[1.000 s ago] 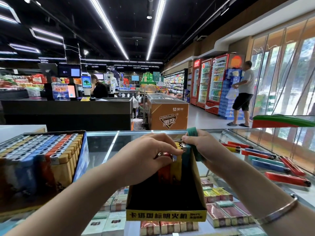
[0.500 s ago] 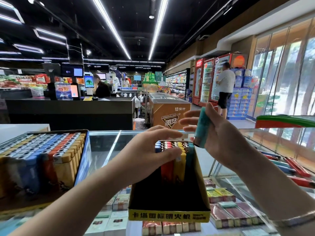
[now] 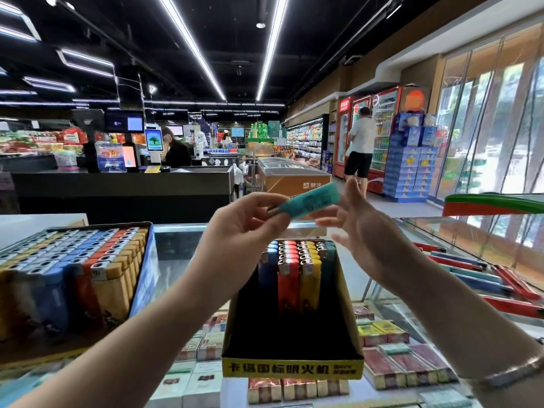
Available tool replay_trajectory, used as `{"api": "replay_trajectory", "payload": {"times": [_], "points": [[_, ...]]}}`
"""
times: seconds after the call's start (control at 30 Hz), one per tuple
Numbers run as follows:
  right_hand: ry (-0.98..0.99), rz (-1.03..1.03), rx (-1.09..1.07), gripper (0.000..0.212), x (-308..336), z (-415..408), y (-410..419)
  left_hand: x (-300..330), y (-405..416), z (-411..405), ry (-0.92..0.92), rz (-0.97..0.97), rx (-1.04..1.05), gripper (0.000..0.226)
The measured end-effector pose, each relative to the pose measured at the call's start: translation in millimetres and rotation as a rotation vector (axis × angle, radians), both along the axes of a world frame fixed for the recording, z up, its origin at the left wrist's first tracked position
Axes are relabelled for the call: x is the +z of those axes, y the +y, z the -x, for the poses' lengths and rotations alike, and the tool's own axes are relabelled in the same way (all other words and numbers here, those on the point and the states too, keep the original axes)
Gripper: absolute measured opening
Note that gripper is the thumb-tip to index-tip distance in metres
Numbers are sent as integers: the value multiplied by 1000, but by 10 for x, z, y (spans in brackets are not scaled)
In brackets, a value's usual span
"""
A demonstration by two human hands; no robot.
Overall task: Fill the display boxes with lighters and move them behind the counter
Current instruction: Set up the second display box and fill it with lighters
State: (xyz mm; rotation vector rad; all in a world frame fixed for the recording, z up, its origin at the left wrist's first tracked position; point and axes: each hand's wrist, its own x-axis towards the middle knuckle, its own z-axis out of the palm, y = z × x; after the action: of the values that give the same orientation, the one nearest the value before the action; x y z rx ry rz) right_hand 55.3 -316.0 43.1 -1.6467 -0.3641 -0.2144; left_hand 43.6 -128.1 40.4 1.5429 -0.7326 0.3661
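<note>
The scene was a supermarket with a black ceiling crossed by long white light strips, red drinks coolers [image 3: 379, 134] along the right wall, and a dark checkout counter [image 3: 123, 187] further back. Nearest the camera ran a glass display counter [image 3: 182, 248] with cigarette cartons visible beneath its top. On its left stood a wide blue cardboard display box [image 3: 144, 278] packed full with upright lighters in grey, blue, orange and tan rows. At the centre stood a narrower black and yellow display box [image 3: 291, 369], its yellow front strip printed with black Chinese characters; only its far end was filled, with four rows of upright lighters [image 3: 297, 275] in blue, red, yellow and teal, while the near part was bare. Loose long lighters [image 3: 477, 278] in red, blue and teal lay on the glass at the right. An orange chest freezer [image 3: 294, 181] behind carried white Chinese lettering. Above the central box, a teal plastic lighter [image 3: 309, 201] lay almost level in the air with faint print on its side. The left hand [image 3: 244, 231] pinched its metal end between thumb and fingertips. The right hand [image 3: 362, 228], a silver bangle [image 3: 512, 369] at its wrist, was spread with fingers loose, touching the lighter's other end.
</note>
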Motion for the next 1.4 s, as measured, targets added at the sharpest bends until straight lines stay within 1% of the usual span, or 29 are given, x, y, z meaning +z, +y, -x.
{"api": "replay_trajectory", "payload": {"times": [0.07, 0.13, 0.2, 0.3, 0.37, 0.43, 0.5, 0.6, 0.7, 0.77, 0.8, 0.83, 0.87, 0.93, 1.0, 1.07, 1.2, 1.27, 1.33, 1.4], "points": [[145, 56, -92, 53, -17, -38, -78, 9, 16, 15, -6, -6, 18, 23], [269, 111, -130, 48, -36, -50, -114, 24, 18, 49, -12, -30, -9, 20], [321, 130, -118, 47, -45, -50, -113, 44, 12, 84, -8, -57, -49, 21], [362, 157, -48, 45, -44, -28, -73, 51, 12, 88, 18, -133, -97, 29], [362, 212, -25, 36, -44, -12, -50, 38, 17, 72, 9, -181, -96, 26], [352, 259, -23, 27, -40, -5, -49, 16, 13, 72, -61, -248, -36, 22], [353, 256, -21, 25, -33, -9, -53, 11, -11, 85, -154, -300, 41, 21], [360, 250, -38, 24, -25, -5, -39, 49, -70, 82, -326, -371, 159, 28], [331, 253, -22, 23, -48, -15, -32, 93, -150, 89, -377, -425, 207, 28], [309, 236, -8, 25, -68, -23, -27, 101, -199, 112, -427, -480, 256, 39], [299, 225, 4, 24, -79, -27, -22, 104, -220, 127, -443, -509, 278, 45], [285, 225, 21, 21, -86, -28, -12, 113, -242, 140, -444, -530, 293, 47], [269, 236, 40, 17, -91, -28, -2, 122, -259, 146, -445, -548, 306, 43], [251, 243, 78, 11, -102, -24, 7, 134, -300, 138, -459, -595, 338, 29], [257, 216, 116, 18, -106, -30, -2, 126, -329, 126, -462, -654, 348, 19], [261, 200, 128, 26, -103, -36, -9, 101, -355, 104, -478, -685, 342, 16], [239, 152, 126, 28, -127, -42, -19, 85, -434, 66, -576, -708, 378, 14], [218, 126, 137, 27, -144, -46, -32, 96, -476, 56, -620, -752, 395, 15], [222, 137, 128, 19, -153, -57, -43, 112, -499, 39, -586, -806, 397, 16], [237, 145, 104, 16, -165, -78, -49, 126, -520, 23, -523, -856, 408, 12]]}}
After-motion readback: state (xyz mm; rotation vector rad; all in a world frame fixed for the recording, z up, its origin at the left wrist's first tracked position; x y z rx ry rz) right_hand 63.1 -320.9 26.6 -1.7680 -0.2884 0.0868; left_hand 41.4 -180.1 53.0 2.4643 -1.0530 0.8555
